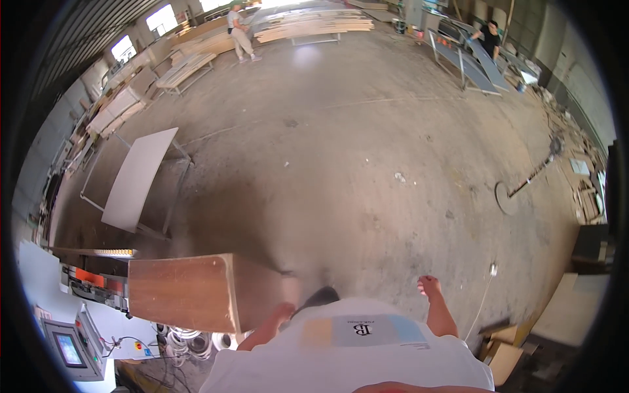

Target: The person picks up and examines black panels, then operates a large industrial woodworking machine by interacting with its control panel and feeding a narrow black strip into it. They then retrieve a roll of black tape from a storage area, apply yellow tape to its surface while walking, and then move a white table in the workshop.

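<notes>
My right hand [428, 285] hangs out in front of my right side, its fingers curled in, and nothing shows in it. My left hand [283, 310] is low by my left side, near the right side of a large brown wood-topped block [180, 291]. Its fingers are blurred, so their pose is hard to make out, and I cannot tell whether they touch the block. One dark shoe [321, 296] shows beyond my white shirt.
At the lower left stands a white machine with a control screen [67, 349]. A pale panel [141, 180] lies tilted on a metal frame. A round-based stand [506, 196] is at right, cardboard boxes [503, 359] lower right. Two people and stacked boards [314, 23] are far off.
</notes>
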`<state>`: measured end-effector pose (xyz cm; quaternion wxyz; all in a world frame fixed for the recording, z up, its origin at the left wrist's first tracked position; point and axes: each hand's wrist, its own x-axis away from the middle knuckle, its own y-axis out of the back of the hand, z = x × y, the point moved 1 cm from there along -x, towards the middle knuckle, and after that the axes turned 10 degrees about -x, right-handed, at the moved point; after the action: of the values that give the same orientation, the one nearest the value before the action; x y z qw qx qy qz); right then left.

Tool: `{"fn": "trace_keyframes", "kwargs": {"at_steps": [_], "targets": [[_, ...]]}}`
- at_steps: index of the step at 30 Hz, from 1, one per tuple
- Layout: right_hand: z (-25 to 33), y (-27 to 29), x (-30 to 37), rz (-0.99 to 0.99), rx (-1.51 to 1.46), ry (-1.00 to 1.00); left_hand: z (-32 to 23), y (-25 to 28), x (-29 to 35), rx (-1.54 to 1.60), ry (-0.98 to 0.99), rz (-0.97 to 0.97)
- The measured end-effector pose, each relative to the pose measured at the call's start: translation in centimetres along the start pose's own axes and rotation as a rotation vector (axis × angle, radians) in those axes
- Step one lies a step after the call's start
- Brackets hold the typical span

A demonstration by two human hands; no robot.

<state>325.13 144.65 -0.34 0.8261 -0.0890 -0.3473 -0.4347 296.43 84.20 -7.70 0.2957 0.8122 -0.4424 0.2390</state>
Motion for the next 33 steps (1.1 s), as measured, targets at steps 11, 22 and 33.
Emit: {"fn": "trace_keyframes", "kwargs": {"at_steps": [11, 22, 33], "targets": [[12.8, -14.5, -22.1, 0.544, 0.282, -0.126, -9.1, 13.3, -25.5, -0.373, 0.135, 0.113], [30.0, -32.6, -40.9, 0.482, 0.633, -0.053, -34.0, 40.2, -53.5, -0.303, -0.359, -0.292], [60.2, -58.9, -72.7, 0.603, -0.034, -0.392, -41.5, 55.5, -57.5, -0.173, 0.083, -0.426]]}}
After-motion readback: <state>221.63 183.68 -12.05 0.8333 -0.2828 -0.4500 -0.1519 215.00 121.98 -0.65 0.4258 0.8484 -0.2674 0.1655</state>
